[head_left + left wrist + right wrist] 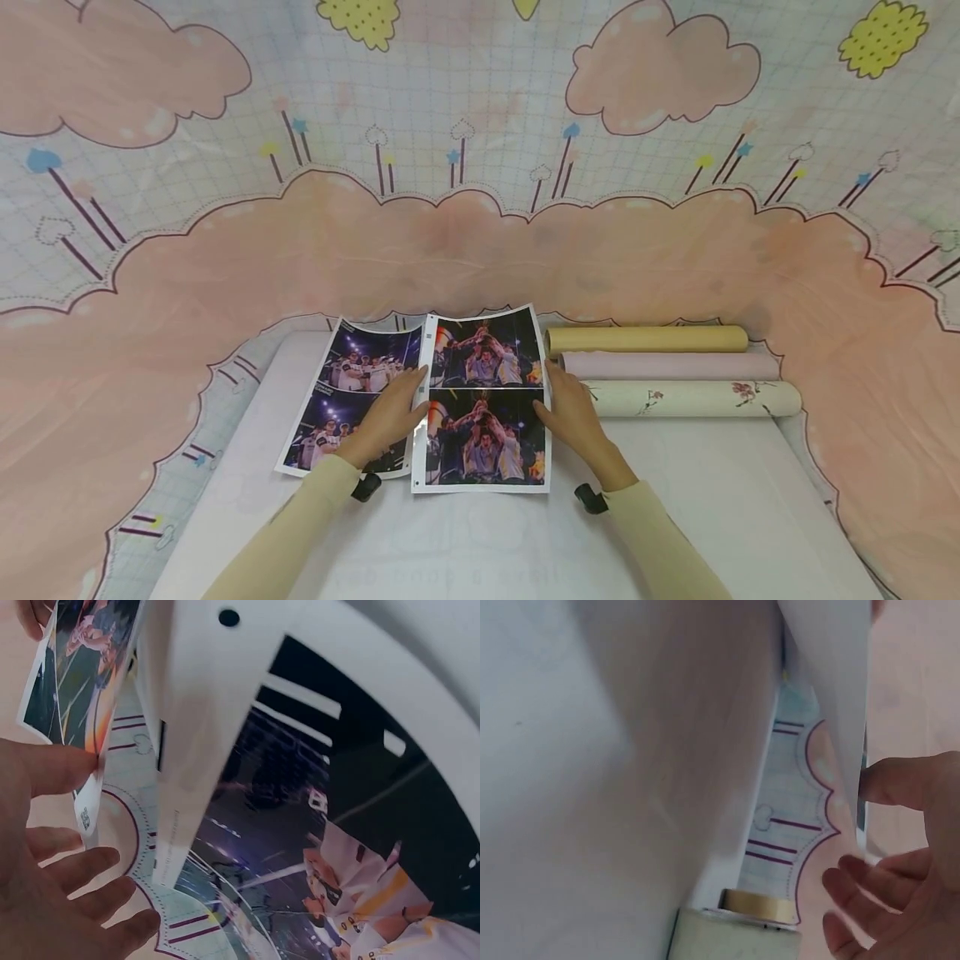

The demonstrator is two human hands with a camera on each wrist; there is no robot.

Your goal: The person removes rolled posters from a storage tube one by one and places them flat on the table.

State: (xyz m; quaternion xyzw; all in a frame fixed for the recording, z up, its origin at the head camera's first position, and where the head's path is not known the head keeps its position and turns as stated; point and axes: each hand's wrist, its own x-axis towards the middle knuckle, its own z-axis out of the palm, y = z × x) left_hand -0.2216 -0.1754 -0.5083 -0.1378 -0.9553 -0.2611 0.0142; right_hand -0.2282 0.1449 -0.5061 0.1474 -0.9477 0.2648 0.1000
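Observation:
A glossy sheet with two matching printed photos of people under a raised trophy stands lifted over the white table. My left hand pinches its left edge, thumb on the printed face, while my right hand pinches the right edge. In the left wrist view, the left thumb lies on the held sheet, other fingers behind. The right wrist view shows the sheet's pale back beside the right thumb. A second photo sheet, showing people in white shirts, lies behind the left hand, partly covered.
To the right lie three rolls: a yellow one at the back, a pale pink one, and a cream floral one nearest. A patterned cloth with pink clouds hangs behind and around the white table.

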